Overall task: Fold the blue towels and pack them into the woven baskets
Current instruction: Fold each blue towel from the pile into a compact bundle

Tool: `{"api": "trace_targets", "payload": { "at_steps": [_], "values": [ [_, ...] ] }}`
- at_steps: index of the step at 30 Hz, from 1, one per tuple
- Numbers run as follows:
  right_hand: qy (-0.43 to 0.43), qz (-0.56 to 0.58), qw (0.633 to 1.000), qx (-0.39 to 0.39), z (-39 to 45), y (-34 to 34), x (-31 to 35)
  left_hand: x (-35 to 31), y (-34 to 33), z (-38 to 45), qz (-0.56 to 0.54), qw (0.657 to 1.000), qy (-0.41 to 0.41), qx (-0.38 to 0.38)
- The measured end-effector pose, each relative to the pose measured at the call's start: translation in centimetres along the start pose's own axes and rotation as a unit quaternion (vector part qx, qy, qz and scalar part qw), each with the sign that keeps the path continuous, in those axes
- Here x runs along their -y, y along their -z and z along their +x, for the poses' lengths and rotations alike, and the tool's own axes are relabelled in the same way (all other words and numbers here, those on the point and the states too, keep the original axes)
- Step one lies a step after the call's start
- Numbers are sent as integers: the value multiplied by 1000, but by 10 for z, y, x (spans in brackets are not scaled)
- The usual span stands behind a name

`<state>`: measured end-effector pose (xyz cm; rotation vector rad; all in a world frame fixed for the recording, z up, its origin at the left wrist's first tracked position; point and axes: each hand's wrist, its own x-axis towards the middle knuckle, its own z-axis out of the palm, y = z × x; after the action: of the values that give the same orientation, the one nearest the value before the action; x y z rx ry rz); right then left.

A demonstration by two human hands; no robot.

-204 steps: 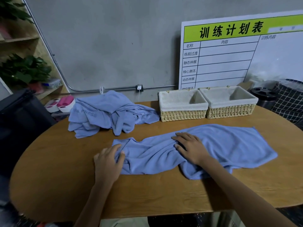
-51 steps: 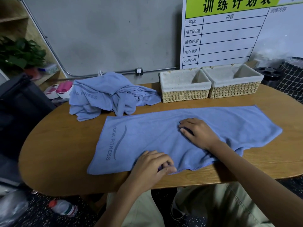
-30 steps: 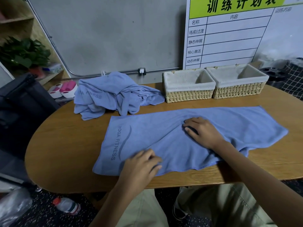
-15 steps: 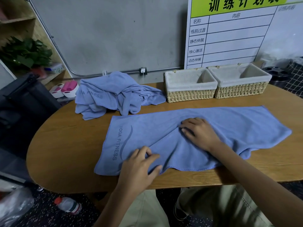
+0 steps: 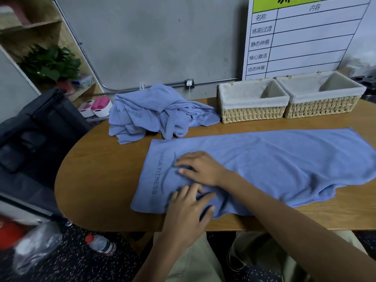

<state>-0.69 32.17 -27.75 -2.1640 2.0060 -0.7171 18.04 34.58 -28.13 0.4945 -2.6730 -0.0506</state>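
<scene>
A long blue towel (image 5: 284, 159) printed "YOGA FITNESS" lies spread flat across the wooden table (image 5: 97, 180). My right hand (image 5: 201, 167) presses flat on its left part, beside the print, fingers stretched out. My left hand (image 5: 189, 208) rests on the towel's near edge just below, fingers spread over a small fold. A heap of crumpled blue towels (image 5: 158, 112) lies at the back left. Two woven baskets with pale cloth liners stand side by side at the back: the left basket (image 5: 252, 112) and the right basket (image 5: 323, 106), both holding nothing.
A white schedule board (image 5: 305, 37) leans on the wall behind the baskets. A dark bag or chair (image 5: 36, 135) stands left of the table. A plastic bottle (image 5: 101, 244) lies on the floor. Shelves with a plant (image 5: 50, 64) stand at far left.
My right hand has slid left along the towel to its printed end. My left hand stayed at the near edge. The towel lies smoother; the camera has shifted left.
</scene>
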Motion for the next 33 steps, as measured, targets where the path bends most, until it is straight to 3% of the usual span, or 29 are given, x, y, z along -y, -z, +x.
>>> {"api": "trace_targets", "payload": {
  "at_steps": [3,7,11,17,27,29,33],
  "values": [
    [-17,-45,997,55,8,-9,-12,20,0,-5,-74,996,13,-42],
    [-46,-48,997,38,-2,-7,-33,75,20,-15,-55,977,164,-125],
    [-48,-62,996,32,-2,-8,-33,119,29,-25,-64,942,326,-50],
    [-47,-66,996,34,-3,-7,-30,122,30,-25,-275,914,295,-39],
    [-31,-51,997,58,-11,-5,-21,115,47,-36,-391,861,308,-106],
    [-28,-44,997,60,-13,-5,-20,121,53,-40,-381,860,332,-71],
    [-15,-41,997,62,-14,-6,-15,141,70,-44,-343,858,371,96]
  ]
}}
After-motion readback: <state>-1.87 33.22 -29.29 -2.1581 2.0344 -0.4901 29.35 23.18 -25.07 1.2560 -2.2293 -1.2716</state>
